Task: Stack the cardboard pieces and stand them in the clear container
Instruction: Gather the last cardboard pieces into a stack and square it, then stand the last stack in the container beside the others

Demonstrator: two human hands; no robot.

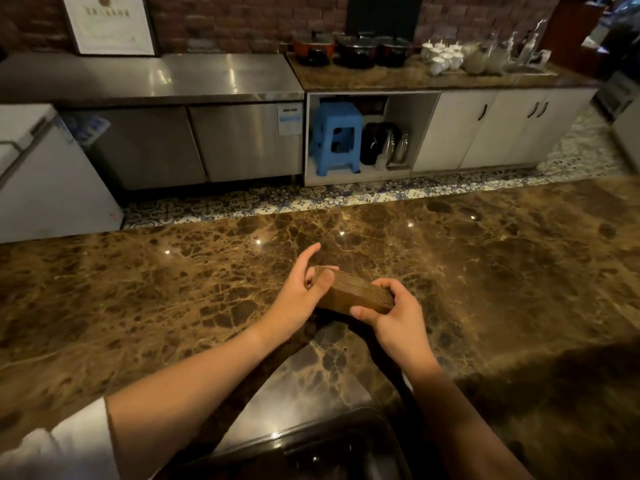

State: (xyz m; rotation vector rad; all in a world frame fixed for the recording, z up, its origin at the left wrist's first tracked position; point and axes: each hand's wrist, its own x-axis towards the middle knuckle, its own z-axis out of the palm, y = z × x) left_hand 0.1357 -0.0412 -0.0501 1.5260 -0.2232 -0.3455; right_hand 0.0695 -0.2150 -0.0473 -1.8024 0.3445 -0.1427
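Note:
A thick stack of brown cardboard pieces (356,292) lies lengthwise between my hands, just above the brown marble counter (502,271). My right hand (391,317) grips the stack's near right end, thumb on the front and fingers curled over the top. My left hand (298,289) rests against the far left end, thumb on the stack's end and index finger stretched out beyond it. No clear container shows in this view.
A dark sink basin (329,452) sits at the counter's near edge, below my arms. Across a patterned tile floor (277,199) stand steel cabinets (194,140), a blue stool (336,136) and a back counter with pots (349,50) and white cups (443,57).

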